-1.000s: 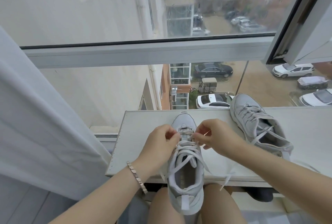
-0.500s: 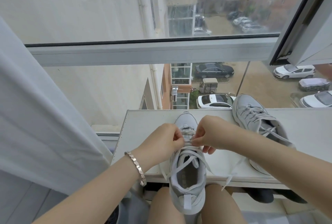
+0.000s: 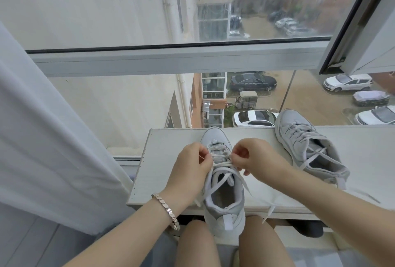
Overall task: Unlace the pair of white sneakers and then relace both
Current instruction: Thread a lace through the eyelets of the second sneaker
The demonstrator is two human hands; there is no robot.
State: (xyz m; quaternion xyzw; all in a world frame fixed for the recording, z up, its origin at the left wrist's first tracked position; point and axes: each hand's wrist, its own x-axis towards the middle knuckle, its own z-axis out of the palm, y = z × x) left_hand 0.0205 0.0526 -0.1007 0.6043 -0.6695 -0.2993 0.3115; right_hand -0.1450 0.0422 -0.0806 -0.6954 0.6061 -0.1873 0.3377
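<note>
Both sets of fingers are curled in tight. The left hand's (image 3: 192,169) fingertips (image 3: 205,156) pinch a strand of the white lace (image 3: 222,163) at the left eyelet row of the near sneaker (image 3: 224,204). The right hand's (image 3: 255,159) fingertips (image 3: 237,157) pinch it at the right row, and the two hands nearly meet over the tongue. That sneaker lies toe toward the glass on a white board (image 3: 162,159), with its heel hanging past the board's near edge between bare knees. A loose lace end (image 3: 270,211) trails over that edge on its right. The second sneaker (image 3: 310,151) lies farther right and back, apart from it, with bare board between them. To the near sneaker's left, bare board runs to the board's left edge, then a white curtain (image 3: 42,138).
</note>
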